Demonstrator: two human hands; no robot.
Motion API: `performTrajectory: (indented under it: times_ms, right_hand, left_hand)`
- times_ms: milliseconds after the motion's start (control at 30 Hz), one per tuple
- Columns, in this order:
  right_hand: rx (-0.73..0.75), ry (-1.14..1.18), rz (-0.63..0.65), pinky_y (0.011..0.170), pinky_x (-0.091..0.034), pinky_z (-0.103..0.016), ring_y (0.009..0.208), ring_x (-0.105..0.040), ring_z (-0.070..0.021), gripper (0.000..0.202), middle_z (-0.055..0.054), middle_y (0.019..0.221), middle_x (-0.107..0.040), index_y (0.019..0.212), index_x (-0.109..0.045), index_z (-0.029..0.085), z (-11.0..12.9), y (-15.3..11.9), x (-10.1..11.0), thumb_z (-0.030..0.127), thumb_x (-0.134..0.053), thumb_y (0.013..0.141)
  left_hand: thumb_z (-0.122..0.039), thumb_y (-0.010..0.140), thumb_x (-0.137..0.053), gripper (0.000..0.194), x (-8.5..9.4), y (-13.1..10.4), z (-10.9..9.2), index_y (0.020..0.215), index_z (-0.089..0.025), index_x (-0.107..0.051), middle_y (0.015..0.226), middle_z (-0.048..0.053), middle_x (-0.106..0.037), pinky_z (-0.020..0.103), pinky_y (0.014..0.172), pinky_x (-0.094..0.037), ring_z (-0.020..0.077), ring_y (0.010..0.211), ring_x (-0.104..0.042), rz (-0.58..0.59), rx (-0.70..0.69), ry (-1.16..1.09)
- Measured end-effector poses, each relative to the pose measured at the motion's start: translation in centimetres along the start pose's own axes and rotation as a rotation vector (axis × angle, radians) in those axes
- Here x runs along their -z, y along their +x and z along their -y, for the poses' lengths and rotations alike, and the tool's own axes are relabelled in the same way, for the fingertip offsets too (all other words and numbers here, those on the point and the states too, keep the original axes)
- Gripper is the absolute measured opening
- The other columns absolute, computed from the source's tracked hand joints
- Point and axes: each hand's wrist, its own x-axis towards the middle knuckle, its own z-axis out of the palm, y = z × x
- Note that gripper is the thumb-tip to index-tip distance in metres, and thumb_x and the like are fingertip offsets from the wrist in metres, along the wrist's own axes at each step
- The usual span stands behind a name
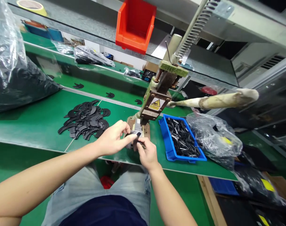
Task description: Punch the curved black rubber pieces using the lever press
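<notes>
- Both our grips, left hand and right hand, pinch one dark piece before the press.
- Its visible strip runs lengthwise away from us, far end leaning slightly right, toward the press.
- We have the blue tray right of the press.

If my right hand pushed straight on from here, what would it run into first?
Beyond the black piece at the right hand's fingertips, probably the press's metal fixture. The left hand is very close too, and depth is unclear.
</notes>
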Motion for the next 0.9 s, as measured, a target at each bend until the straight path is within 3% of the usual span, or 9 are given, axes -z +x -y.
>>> performTrajectory:
  times_ms: [133,267,433,567,667,767,900]
  right_hand:
    - [0.061,-0.077,0.002,0.081,-0.054,-0.034,0.083,-0.067,-0.0182,0.014,-0.005,0.089,-0.073,0.1,-0.07,0.024,0.1,0.2,0.0,0.034,-0.062,0.095]
    - [0.134,-0.093,0.001,0.08,-0.053,-0.036,0.083,-0.065,-0.019,0.012,-0.006,0.087,-0.072,0.097,-0.07,0.024,0.3,0.1,0.2,0.031,-0.062,0.094]
    - [0.178,-0.047,-0.008,0.082,-0.056,-0.037,0.086,-0.068,-0.0193,0.01,-0.007,0.092,-0.074,0.099,-0.069,0.024,0.5,-0.8,1.0,0.029,-0.062,0.093]
    - [0.144,-0.022,-0.021,0.083,-0.058,-0.036,0.089,-0.07,-0.0187,0.012,-0.007,0.096,-0.076,0.104,-0.069,0.024,1.1,-1.6,2.5,0.029,-0.063,0.094]
    - [0.102,-0.018,0.053,0.086,-0.058,-0.034,0.092,-0.072,-0.0177,0.014,-0.005,0.099,-0.077,0.104,-0.07,0.025,2.0,-2.0,4.2,0.031,-0.064,0.094]
    - [0.008,-0.03,0.129,0.085,-0.059,-0.031,0.091,-0.073,-0.0158,0.017,-0.004,0.099,-0.077,0.107,-0.071,0.025,3.0,-2.2,5.7,0.033,-0.061,0.096]
    - [-0.143,-0.055,0.153,0.068,-0.058,-0.026,0.072,-0.07,-0.0117,0.022,-0.001,0.085,-0.075,0.108,-0.068,0.022,3.2,-2.1,7.3,0.037,-0.053,0.101]
  left_hand:
    - [-0.043,0.1,-0.056,0.04,-1.0,-0.3,-0.3,0.067,-0.02,-0.056,0.074,0.001,-0.055,0.033,0.077,-0.042,0.0184,0.079,-0.054,0.08,-0.165,0.158]
    - [-0.038,0.099,-0.056,0.041,-1.7,-0.2,-0.6,0.062,-0.02,-0.05,0.072,0.001,-0.052,0.031,0.072,-0.039,0.0176,0.076,-0.052,0.086,-0.112,0.121]
    - [-0.046,0.097,-0.059,0.043,-1.9,-0.3,-0.9,0.064,-0.019,-0.054,0.077,0.0,-0.052,0.029,0.066,-0.04,0.0148,0.07,-0.051,0.153,0.026,-0.061]
    - [-0.053,0.09,-0.071,0.035,-2.5,-0.6,-0.4,0.086,-0.02,-0.057,0.083,-0.002,-0.056,0.026,0.067,-0.044,0.0143,0.073,-0.053,0.138,0.124,-0.287]
    - [-0.056,0.089,-0.072,0.04,-3.6,-0.9,0.1,0.102,-0.02,-0.059,0.086,0.0,-0.062,0.028,0.069,-0.05,0.015,0.074,-0.059,0.334,0.22,-0.592]
    - [-0.058,0.087,-0.074,0.042,-4.9,-1.0,0.6,0.097,-0.019,-0.061,0.082,0.0,-0.061,0.027,0.06,-0.051,0.0132,0.065,-0.059,0.475,0.266,-0.736]
    - [-0.062,0.09,-0.068,0.043,-6.1,-0.9,2.3,0.09,-0.02,-0.058,0.079,-0.001,-0.062,0.027,0.059,-0.049,0.0132,0.061,-0.058,0.429,0.274,-0.683]
